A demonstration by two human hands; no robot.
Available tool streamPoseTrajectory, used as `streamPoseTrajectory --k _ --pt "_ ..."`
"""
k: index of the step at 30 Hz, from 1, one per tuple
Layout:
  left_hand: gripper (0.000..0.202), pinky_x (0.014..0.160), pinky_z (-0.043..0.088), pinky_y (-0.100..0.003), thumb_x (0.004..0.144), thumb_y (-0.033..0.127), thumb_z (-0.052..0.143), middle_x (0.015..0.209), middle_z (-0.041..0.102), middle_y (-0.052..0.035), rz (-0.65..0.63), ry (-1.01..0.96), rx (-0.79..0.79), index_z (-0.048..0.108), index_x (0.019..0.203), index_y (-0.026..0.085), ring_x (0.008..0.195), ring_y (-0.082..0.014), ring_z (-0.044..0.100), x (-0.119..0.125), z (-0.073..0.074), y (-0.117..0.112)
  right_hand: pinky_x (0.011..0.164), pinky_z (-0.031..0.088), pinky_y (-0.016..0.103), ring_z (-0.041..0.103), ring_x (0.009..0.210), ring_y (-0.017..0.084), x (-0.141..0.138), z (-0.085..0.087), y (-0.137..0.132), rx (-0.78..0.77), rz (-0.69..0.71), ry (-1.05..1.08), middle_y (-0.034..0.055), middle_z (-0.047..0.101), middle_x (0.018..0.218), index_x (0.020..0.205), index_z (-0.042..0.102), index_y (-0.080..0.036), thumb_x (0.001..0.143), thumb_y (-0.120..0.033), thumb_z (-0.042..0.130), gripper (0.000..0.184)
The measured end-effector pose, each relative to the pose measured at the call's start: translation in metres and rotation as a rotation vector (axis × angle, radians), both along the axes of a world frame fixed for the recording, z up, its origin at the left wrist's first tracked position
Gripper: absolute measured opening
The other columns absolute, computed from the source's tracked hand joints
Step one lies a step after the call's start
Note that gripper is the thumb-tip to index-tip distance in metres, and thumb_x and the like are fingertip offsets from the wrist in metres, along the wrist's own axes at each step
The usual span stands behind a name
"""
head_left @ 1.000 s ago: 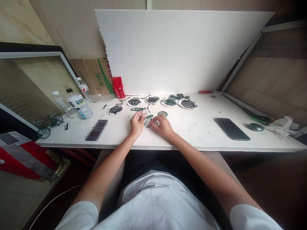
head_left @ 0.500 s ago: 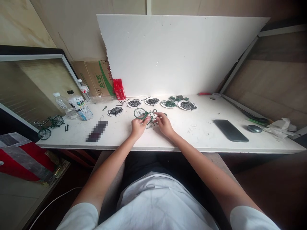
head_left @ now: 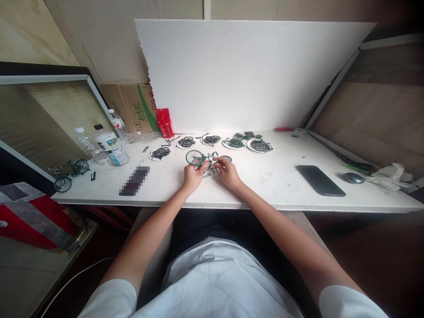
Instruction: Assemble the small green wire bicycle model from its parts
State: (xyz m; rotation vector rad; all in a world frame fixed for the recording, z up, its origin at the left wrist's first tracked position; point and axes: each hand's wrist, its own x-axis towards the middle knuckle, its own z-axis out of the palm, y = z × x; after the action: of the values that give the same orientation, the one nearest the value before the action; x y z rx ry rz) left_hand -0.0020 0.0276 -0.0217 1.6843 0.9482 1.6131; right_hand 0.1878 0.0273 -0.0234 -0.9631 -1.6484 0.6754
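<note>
A small green model bicycle (head_left: 194, 157) is tilted above the middle of the white table. My left hand (head_left: 193, 177) grips its lower frame between thumb and fingers, close to the large spoked wheel. My right hand (head_left: 228, 173) pinches at the bicycle's other end, with thumb and index finger near the frame; the exact part between them is too small to make out. Behind the right fingers a second wheel (head_left: 227, 158) partly shows. Small loose parts (head_left: 207, 175) lie on the table beneath the hands.
Several paper plates of dark and green parts (head_left: 260, 145) line the back. A finished-looking model bicycle (head_left: 68, 173) stands at left, near bottles (head_left: 112, 148). A red box (head_left: 165, 123) stands behind. A black phone-like slab (head_left: 320, 180) and a mouse (head_left: 353, 178) lie at right.
My right fingers have drawn closer together and slightly lower at the bicycle. The left hand keeps its grip. The whole view has shifted a little.
</note>
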Motion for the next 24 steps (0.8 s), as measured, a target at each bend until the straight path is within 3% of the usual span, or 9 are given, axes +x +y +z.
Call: streamPoseTrajectory --k 3,5,10,15,24 --pt "0.03 0.104 0.064 -0.047 0.094 0.043 0.078 0.113 0.083 -0.0148 -0.021 -0.012 -0.032 0.081 0.109 0.017 0.108 -0.0294 0.081 0.0 -0.0003 0.0001 0.087 0.061 0.043 0.077 0.097 0.027 -0.0009 0.001 -0.0031 0.078 -0.037 -0.086 0.0124 0.079 0.104 0.141 0.063 -0.017 0.104 -0.035 0.055 0.041" --pt "0.028 0.106 0.063 -0.047 0.093 0.042 0.079 0.115 0.083 -0.0149 -0.021 0.004 -0.051 0.081 0.107 0.017 0.112 -0.0296 0.08 -0.0005 0.0004 -0.0001 0.086 0.061 0.042 0.077 0.096 0.027 -0.0012 0.0026 -0.0052 0.092 -0.055 -0.124 0.0115 0.08 0.101 0.143 0.063 -0.017 0.103 -0.034 0.059 0.044" --pt "0.024 0.107 0.063 -0.049 0.093 0.039 0.079 0.118 0.082 -0.0155 -0.02 0.013 -0.043 0.081 0.103 0.017 0.114 -0.0305 0.08 0.0 0.0034 -0.0016 0.083 0.061 0.041 0.077 0.093 0.028 -0.0024 0.0059 -0.0074 0.072 -0.068 -0.172 0.0118 0.082 0.098 0.128 0.074 -0.017 0.103 -0.032 0.06 0.032" --pt "0.024 0.108 0.063 -0.049 0.093 0.04 0.079 0.119 0.082 -0.0147 -0.014 0.01 -0.038 0.081 0.101 0.018 0.115 -0.0303 0.079 0.0015 0.0041 -0.0036 0.085 0.06 0.04 0.075 0.092 0.027 -0.0031 0.0062 -0.0077 0.126 -0.119 -0.214 0.0124 0.082 0.112 0.124 0.077 -0.019 0.102 -0.03 0.061 0.03" --pt "0.024 0.107 0.063 -0.048 0.095 0.038 0.075 0.12 0.082 -0.0153 0.002 0.039 -0.001 0.082 0.104 0.017 0.117 -0.0312 0.078 -0.0002 0.0003 -0.0011 0.085 0.055 0.04 0.071 0.093 0.028 -0.0023 0.0027 -0.0033 0.181 -0.17 -0.343 0.0135 0.08 0.104 0.119 0.08 -0.018 0.103 -0.027 0.055 0.031"
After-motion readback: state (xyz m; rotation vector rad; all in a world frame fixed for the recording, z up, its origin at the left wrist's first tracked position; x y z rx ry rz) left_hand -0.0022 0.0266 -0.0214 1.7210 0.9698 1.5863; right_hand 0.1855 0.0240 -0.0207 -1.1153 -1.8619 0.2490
